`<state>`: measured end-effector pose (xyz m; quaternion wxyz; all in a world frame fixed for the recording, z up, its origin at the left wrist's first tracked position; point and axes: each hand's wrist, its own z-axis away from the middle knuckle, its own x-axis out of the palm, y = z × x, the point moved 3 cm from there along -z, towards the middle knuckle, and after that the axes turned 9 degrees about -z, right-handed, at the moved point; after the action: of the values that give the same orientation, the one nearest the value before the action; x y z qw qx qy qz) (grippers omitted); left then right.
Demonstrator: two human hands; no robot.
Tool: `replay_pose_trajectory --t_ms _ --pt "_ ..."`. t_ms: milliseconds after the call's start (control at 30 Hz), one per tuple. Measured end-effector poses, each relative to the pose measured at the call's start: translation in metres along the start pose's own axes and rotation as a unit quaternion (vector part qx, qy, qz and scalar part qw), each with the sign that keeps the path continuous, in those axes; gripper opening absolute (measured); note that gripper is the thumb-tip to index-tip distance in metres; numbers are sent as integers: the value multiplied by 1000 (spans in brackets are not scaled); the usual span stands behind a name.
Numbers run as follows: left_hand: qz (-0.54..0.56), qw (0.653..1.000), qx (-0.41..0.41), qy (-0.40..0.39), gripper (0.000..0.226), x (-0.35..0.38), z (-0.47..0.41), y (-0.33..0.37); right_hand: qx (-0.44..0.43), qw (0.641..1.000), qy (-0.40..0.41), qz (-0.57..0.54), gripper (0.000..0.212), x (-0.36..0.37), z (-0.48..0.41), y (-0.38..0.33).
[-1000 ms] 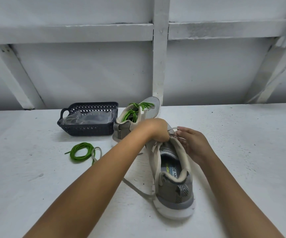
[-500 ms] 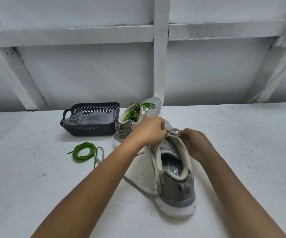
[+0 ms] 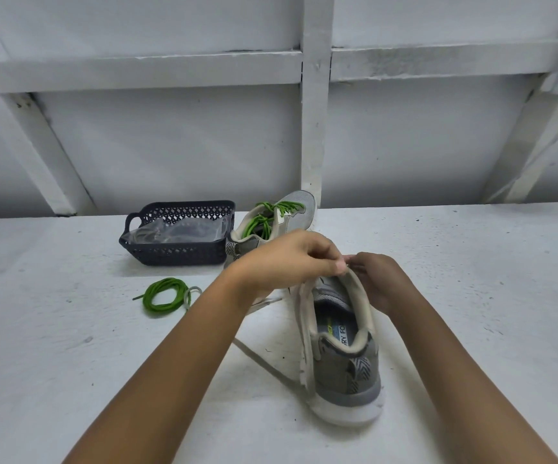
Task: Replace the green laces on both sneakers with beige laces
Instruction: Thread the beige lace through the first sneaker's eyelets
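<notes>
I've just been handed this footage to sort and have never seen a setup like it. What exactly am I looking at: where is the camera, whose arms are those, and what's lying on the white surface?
There is no machine here. A person wears one wide-angle camera on the head, looking forward and down, so the two bare arms are their own. The left hand and right hand meet at the front of the near sneaker's opening, where both seem to pinch a beige lace. Its loose length trails across the white table. Behind stands the second sneaker, laced in green. A loose green lace lies coiled to the left. A dark basket holding a clear plastic bag sits at the back.
</notes>
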<state>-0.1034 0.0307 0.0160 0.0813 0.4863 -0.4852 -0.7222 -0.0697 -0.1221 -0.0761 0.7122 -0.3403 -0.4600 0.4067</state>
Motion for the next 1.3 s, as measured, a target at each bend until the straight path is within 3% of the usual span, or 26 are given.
replay_pose_trajectory --t_ms 233,467,533,600,667,733,800,967,1067,1200,1300 --pt "-56 993 32 -101 13 4 19 -5 -11 1000 21 3 14 1 2 0" --pt "-100 988 12 -118 12 3 25 -7 -1 1000 27 15 15 1 0 3" --pt "-133 987 3 -89 21 -4 26 -8 -2 1000 24 12 14 1 1 3" --pt "-164 986 -23 26 21 -14 20 -15 -7 1000 17 6 14 0 3 3" --pt "-258 956 -65 120 20 -18 10 -27 -13 1000 10 4 14 0 5 3" --pt "-339 930 -106 94 28 -12 0 -43 -18 1000 8 10 15 0 8 2" --pt "-354 926 -123 51 30 -3 -5 -56 -24 999 6 21 16 1 12 0" --pt "-316 934 -147 76 23 2 -6 -66 -48 996 21 76 20 5 21 -4" --pt "-144 975 -146 91 15 -5 -2 -62 -93 987 25 130 23 11 30 -13" --pt "-119 984 -117 63 2 -14 1 -56 -144 974 12 174 24 20 43 -26" --pt "60 992 -109 20 8 -14 4 -50 -175 961 20 212 23 25 52 -33"
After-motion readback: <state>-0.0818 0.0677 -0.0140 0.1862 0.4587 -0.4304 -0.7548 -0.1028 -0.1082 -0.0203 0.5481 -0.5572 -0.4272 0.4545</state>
